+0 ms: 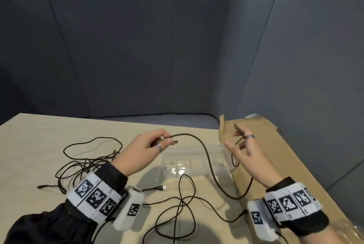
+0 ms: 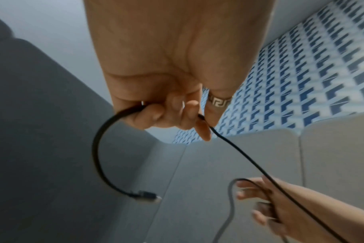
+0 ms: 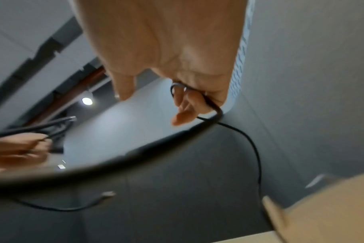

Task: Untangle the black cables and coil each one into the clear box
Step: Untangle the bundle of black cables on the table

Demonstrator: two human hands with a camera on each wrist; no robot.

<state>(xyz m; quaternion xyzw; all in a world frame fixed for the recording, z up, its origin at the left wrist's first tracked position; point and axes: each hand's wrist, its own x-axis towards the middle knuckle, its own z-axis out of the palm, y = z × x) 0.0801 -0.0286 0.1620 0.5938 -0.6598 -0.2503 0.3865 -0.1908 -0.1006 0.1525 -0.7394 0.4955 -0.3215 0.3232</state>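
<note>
One black cable (image 1: 206, 157) hangs in an arc between both hands above the clear box (image 1: 183, 157), which stands on the table. My left hand (image 1: 165, 141) pinches it near one end, and its plug (image 2: 150, 196) dangles free below the curled fingers (image 2: 156, 115). My right hand (image 1: 239, 143) holds the same cable (image 3: 254, 148) further along, with the lower fingers (image 3: 189, 105) curled round a loop of it. A tangle of black cables (image 1: 86, 163) lies on the table at left. Another loose cable (image 1: 189, 194) sprawls near the front edge.
A flat cardboard box (image 1: 275, 155) lies along the table's right side, one flap raised behind the clear box. The light wooden table (image 1: 39, 135) is ringed by tall grey padded panels (image 1: 177, 47). A USB plug (image 1: 163, 187) lies just in front of the clear box.
</note>
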